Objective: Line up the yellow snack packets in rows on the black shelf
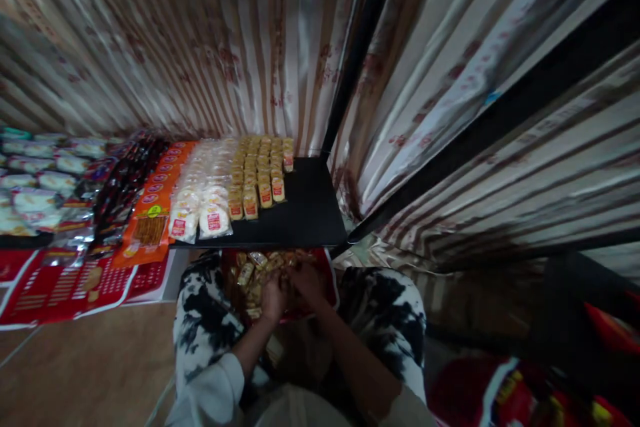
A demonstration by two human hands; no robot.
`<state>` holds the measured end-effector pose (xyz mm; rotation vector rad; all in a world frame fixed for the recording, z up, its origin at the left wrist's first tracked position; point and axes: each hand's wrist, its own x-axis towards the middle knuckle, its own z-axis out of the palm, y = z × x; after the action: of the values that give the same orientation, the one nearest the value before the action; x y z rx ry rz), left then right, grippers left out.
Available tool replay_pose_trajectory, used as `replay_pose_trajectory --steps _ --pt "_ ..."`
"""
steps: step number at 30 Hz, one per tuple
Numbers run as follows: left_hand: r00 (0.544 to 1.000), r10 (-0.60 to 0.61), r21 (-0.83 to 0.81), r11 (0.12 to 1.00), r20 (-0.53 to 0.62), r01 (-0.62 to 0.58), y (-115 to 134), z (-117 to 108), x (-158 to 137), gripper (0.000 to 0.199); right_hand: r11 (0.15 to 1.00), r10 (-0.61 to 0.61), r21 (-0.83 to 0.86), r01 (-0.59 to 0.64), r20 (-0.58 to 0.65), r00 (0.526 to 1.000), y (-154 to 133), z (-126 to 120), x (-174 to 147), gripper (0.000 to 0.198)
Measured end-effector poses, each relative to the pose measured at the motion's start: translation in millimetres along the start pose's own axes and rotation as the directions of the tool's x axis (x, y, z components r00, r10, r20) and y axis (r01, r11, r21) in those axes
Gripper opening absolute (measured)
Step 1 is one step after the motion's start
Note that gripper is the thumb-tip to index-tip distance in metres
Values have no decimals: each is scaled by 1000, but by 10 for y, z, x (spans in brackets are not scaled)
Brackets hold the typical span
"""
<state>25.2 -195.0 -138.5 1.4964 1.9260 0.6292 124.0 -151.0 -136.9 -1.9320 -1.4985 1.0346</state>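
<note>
Between my knees is a red bag (330,280) filled with small gold-wrapped snack packets (246,273). Both hands reach into it, close together. My left hand (273,296) is among the packets with its fingers curled inward. My right hand (304,282) lies just to its right, also with bent fingers. Dim light and blur hide what either hand holds. Above them, on the black shelf (313,203), similar gold-wrapped packets (257,173) stand in several rows. Left of these are rows of clear packs of round white crackers (215,217).
Further left on the shelf lie an orange snack bag (150,227), dark glossy packets (123,190) and white packets (37,203). A red printed sheet (85,283) hangs below the shelf edge. Black frame bars (450,167) cross before the striped curtain (225,40). Red packages (520,393) sit at lower right.
</note>
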Motion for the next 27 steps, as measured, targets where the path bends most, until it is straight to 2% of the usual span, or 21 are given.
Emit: replay_pose_trajectory --steps 2,5,8,11,13,15,17,19,21,22,24,27 --pt "999 39 -116 992 -21 -42 -17 28 -65 32 991 -97 89 97 0 995 -6 -110 -93 43" --pt "991 107 -204 971 -86 -122 -19 51 -166 28 957 -207 213 196 30 978 3 -261 -213 39" --pt "966 180 -239 946 -184 -221 28 5 -251 28 892 -266 393 225 51 963 15 -365 -294 37" --pt "934 230 -271 913 -274 -304 125 -142 -298 26 778 -306 583 232 30 952 -2 -426 -343 35" --pt "919 205 -303 901 -336 -311 207 -277 -307 23 706 -322 659 258 -25 947 -43 -450 -367 33" --pt "919 111 -370 892 -379 -261 299 -408 -299 22 657 -321 699 281 -78 944 -104 -462 -391 33" --pt "943 -11 -514 841 -333 -172 397 -511 -275 26 628 -311 719 298 -120 943 -170 -457 -421 34" --pt "971 -98 -688 721 -219 -82 489 -579 -237 31 609 -307 728 315 -151 940 -226 -436 -455 36" --pt "983 -129 -800 600 -131 -28 560 -625 -188 36 599 -309 732 323 -161 937 -259 -408 -493 38" --pt "984 -134 -823 567 -117 -20 585 -646 -161 37 600 -313 732 323 -157 937 -268 -396 -511 39" --pt "984 -131 -824 565 -119 -25 616 -693 -106 35 618 -332 718 319 -129 934 -275 -385 -537 39" --pt "991 -84 -788 615 -107 -33 639 -777 -19 29 677 -335 670 304 -87 938 -295 -416 -533 29"
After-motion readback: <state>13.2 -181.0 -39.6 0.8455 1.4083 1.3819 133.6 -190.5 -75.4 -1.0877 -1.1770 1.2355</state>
